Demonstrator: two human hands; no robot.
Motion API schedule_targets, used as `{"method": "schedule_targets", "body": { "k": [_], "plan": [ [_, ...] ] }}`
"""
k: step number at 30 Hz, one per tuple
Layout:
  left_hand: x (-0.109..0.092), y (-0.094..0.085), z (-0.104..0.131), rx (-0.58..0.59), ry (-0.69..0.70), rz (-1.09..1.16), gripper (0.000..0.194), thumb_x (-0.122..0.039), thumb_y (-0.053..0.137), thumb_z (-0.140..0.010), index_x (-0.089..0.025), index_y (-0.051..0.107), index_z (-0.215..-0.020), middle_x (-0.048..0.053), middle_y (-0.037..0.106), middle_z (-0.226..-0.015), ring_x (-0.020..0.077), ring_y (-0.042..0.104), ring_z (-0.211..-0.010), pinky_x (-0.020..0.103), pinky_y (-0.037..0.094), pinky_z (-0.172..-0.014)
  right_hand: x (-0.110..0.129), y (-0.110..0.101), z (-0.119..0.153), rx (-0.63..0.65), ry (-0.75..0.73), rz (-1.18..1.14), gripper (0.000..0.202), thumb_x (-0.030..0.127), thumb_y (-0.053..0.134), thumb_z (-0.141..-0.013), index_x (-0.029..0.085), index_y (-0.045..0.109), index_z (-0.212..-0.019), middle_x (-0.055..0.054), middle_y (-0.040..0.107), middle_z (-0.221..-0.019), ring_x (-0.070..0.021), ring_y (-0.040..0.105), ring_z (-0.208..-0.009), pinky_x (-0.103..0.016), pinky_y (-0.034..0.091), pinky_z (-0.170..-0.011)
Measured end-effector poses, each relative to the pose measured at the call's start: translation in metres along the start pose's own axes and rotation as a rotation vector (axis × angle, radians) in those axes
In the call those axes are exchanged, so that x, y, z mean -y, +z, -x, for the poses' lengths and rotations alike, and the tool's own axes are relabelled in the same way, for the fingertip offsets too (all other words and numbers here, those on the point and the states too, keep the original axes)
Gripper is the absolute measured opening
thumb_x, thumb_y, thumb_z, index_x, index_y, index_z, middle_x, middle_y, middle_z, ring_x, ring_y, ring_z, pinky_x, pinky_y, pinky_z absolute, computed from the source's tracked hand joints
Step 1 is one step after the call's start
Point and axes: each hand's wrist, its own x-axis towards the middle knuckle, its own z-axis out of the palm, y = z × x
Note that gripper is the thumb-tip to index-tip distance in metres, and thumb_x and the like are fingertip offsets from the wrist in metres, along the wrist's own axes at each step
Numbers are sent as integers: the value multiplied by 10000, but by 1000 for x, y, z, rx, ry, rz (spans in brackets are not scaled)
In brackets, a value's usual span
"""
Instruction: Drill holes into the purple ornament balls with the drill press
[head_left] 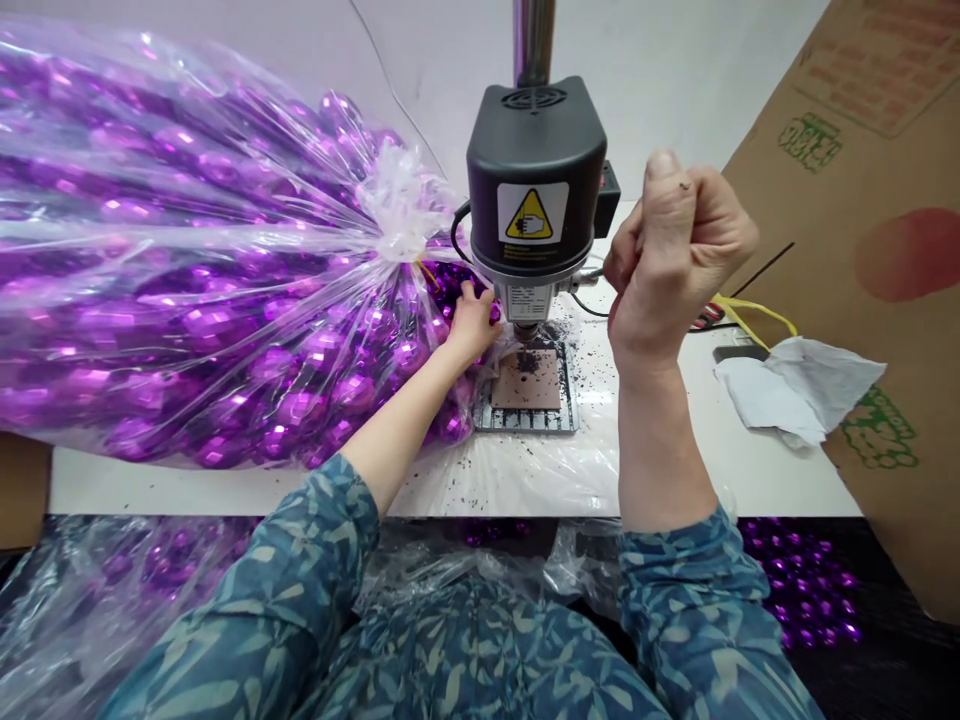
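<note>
A black drill press (536,175) with a yellow warning label stands at the middle of the white table. My right hand (667,250) is closed in a fist beside its head, around the end of the feed lever (589,277); the grip itself is hidden. My left hand (472,325) is left of the chuck, its fingers curled about a shiny purple ball (495,311) that shows only in part. A large clear plastic bag (405,205) of faceted purple balls (214,325), gathered at its neck, lies against that hand. Beneath the chuck, a brown board (526,380) rests on the metal base (570,415).
Dark shavings (592,365) litter the base and table. Crumpled white paper (799,385) and a yellow cord (757,310) lie at the right, before a big cardboard box (885,300). Below the table edge are more purple balls (799,580) and clear plastic film (97,620).
</note>
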Motion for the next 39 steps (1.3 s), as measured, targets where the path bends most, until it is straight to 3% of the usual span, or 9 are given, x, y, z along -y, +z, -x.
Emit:
{"method": "schedule_targets", "body": {
  "k": [4,8,11,14,20,23,31,35,39],
  "plan": [
    [-23,-35,38,-83,-49,205,381,-158,711,-804,-176,594,-1166,137,517,-1267,270,660,-1043,406,537,-950,0,0,0,13,-6,-15,550,425,637,-888,202,260,-556,101,292,-428,14,270,-336,-160,214,-390],
    [-45,-61,85,-15,-229,758,306,-323,574,-950,-209,546,-1232,80,626,-1075,194,665,-903,346,575,-789,-2,1,0,-2,-25,0,595,527,648,-857,211,238,-562,99,276,-426,10,246,-336,-182,189,-379],
    [-52,-64,109,142,-429,1164,320,-405,555,-955,-204,572,-1203,82,678,-1044,183,687,-834,321,583,-697,-4,1,-1,-11,-27,14,599,573,632,-855,220,241,-569,97,283,-423,-3,241,-336,-202,191,-378],
    [-52,-52,121,224,-524,1339,385,-449,598,-927,-194,592,-1216,93,700,-1086,197,707,-886,335,603,-736,-6,0,-2,-12,-45,2,623,672,649,-792,242,263,-558,88,298,-402,-37,230,-334,-268,201,-364],
    [-42,-11,132,45,-375,975,583,-272,837,-739,-176,551,-1239,96,690,-1152,211,690,-1037,387,563,-962,-9,0,-2,-1,-56,41,632,800,548,-741,267,260,-562,73,288,-395,-76,222,-336,-329,222,-355],
    [-35,1,129,4,-346,778,531,-263,805,-774,-157,552,-1228,110,703,-1130,230,697,-1012,421,557,-964,-8,2,-1,0,-65,78,651,828,479,-760,261,210,-585,79,269,-404,-66,205,-339,-310,210,-353],
    [-26,15,113,4,-249,707,507,-249,764,-815,-187,592,-1288,122,684,-1294,271,652,-1216,449,492,-1102,-3,3,0,-4,-38,1,661,841,499,-724,253,238,-571,83,286,-412,-47,198,-343,-301,210,-373],
    [-29,20,113,-23,-257,669,583,-236,838,-734,-190,586,-1257,106,696,-1217,258,680,-1120,439,533,-1030,-2,4,2,-2,-32,7,664,839,502,-732,252,229,-585,83,277,-423,-57,189,-360,-305,210,-387],
    [-32,24,111,-69,-205,587,523,-246,871,-696,-184,628,-1155,83,690,-1108,256,669,-1059,423,549,-955,-2,3,3,1,-28,-8,597,696,581,-826,259,242,-602,90,291,-447,-53,191,-358,-300,207,-397]
  ]
}}
